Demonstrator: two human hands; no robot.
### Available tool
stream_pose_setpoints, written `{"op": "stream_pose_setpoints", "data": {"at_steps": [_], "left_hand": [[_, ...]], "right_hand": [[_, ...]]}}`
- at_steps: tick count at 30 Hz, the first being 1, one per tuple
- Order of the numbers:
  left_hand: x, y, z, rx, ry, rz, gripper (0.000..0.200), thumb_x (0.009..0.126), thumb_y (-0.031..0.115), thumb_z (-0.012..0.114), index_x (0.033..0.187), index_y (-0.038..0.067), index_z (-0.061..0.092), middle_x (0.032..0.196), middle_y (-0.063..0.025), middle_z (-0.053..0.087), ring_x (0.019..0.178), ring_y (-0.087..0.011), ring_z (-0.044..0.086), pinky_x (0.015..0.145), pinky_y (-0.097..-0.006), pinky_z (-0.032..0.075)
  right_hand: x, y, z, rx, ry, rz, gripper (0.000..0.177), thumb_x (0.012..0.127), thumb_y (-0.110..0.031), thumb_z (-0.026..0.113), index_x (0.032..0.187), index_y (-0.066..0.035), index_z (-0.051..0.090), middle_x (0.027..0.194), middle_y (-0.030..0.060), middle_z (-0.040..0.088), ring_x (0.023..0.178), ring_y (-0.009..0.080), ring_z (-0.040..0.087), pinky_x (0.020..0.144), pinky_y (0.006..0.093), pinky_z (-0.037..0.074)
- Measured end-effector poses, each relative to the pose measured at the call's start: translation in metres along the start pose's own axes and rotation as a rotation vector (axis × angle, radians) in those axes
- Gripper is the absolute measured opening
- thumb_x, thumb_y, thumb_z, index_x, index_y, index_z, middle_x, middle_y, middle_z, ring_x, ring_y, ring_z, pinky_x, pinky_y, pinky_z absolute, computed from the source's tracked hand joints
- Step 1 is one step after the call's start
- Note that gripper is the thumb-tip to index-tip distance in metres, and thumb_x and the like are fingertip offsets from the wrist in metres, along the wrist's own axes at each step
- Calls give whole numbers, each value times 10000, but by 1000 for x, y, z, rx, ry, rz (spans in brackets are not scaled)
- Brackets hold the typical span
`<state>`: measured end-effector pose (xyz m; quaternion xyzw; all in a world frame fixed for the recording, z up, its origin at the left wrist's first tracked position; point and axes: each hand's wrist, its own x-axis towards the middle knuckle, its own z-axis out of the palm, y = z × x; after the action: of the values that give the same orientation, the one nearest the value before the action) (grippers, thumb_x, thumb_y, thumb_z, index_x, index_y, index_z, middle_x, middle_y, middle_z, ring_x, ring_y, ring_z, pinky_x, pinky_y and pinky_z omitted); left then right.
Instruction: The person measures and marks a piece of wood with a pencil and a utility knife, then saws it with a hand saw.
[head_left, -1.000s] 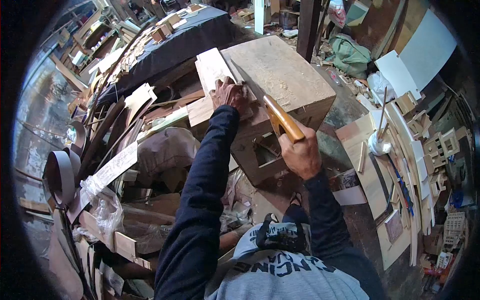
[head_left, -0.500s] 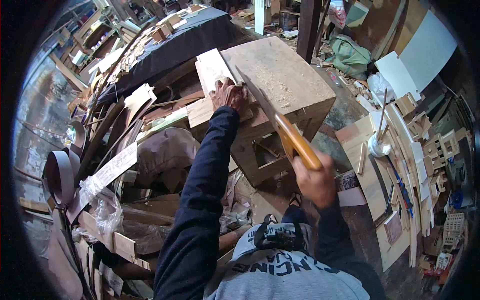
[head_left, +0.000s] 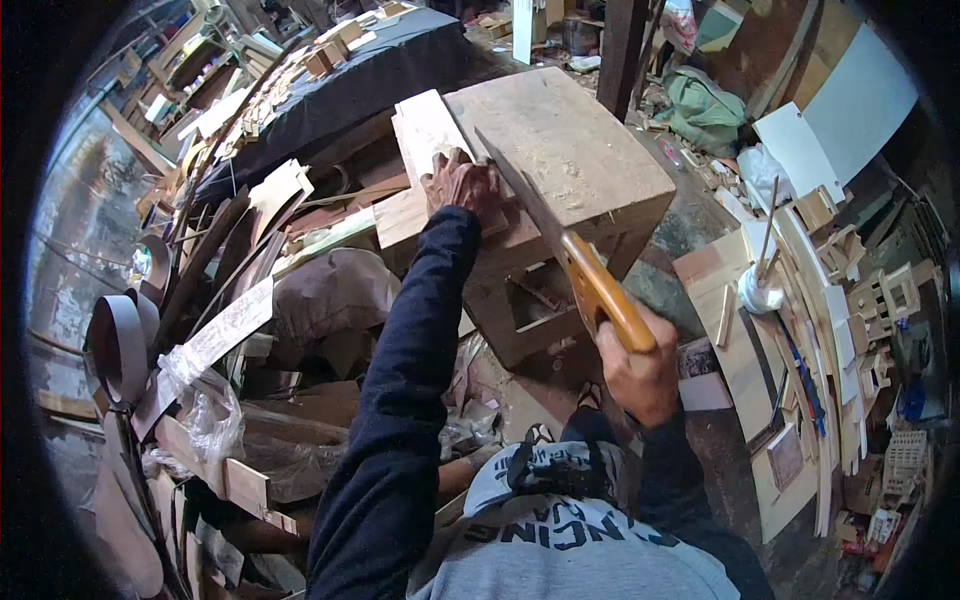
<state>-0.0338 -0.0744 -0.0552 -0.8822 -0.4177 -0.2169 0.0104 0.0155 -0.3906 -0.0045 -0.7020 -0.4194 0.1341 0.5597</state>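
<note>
My right hand [head_left: 642, 368] is wrapped round the wooden handle of a handsaw [head_left: 610, 295]. The saw's blade slants up and away to the left, along the right edge of a pale wooden board [head_left: 428, 128]. That board rests on a box-like wooden workbench [head_left: 560, 140]. With bent fingers, my left hand [head_left: 463, 188] grips the board near its front end and bears down on it, just left of the blade. Sawdust is scattered over the bench top right of the saw.
Offcuts and plastic wrap [head_left: 215, 410] are heaped at the left. A cloth-covered table [head_left: 400, 65] at the back carries small wooden pieces. Panels and strips [head_left: 720, 290] lie on the right, beside a white bundle holding sticks [head_left: 760, 292]. A dark post [head_left: 622, 55] stands behind the bench.
My right hand has drawn the handsaw back towards me and slightly right. My left hand stays in place on the board.
</note>
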Motion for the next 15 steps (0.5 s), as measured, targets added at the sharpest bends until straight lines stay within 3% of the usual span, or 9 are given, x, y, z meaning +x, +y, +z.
{"op": "stream_pose_setpoints", "data": {"at_steps": [4, 10, 13, 15], "left_hand": [[3, 1, 0, -28, 14, 8, 296, 910, 364, 585, 1063, 177, 756, 1098, -66, 626, 1106, -303, 505, 907, -443, 459], [7, -3, 1, -37, -4, -13, 285, 897, 383, 593, 1018, 193, 767, 1125, -64, 614, 1119, -293, 498, 904, -472, 447], [3, -1, 4, -33, -25, -15, 286, 874, 433, 606, 999, 238, 774, 1185, -53, 592, 1181, -284, 471, 912, -516, 415], [11, -11, 17, -44, -12, 1, 288, 871, 435, 610, 999, 236, 773, 1200, -50, 583, 1188, -285, 468, 921, -523, 413]], "right_hand": [[65, 17, 33, -124, -125, -42, 404, 805, -49, 567, 1193, 58, 605, 938, 285, 657, 856, 396, 681, 773, 385, 538], [12, -8, 6, -3, 18, -75, 248, 788, -50, 560, 1005, 61, 605, 823, 276, 615, 776, 448, 630, 690, 432, 514], [1, -4, 3, 38, 70, -93, 242, 789, -49, 557, 1004, 51, 606, 849, 278, 619, 812, 450, 637, 699, 431, 518], [32, 4, 15, -29, -29, -112, 317, 801, -38, 554, 1102, 46, 608, 914, 274, 642, 876, 411, 667, 746, 404, 530]]}}
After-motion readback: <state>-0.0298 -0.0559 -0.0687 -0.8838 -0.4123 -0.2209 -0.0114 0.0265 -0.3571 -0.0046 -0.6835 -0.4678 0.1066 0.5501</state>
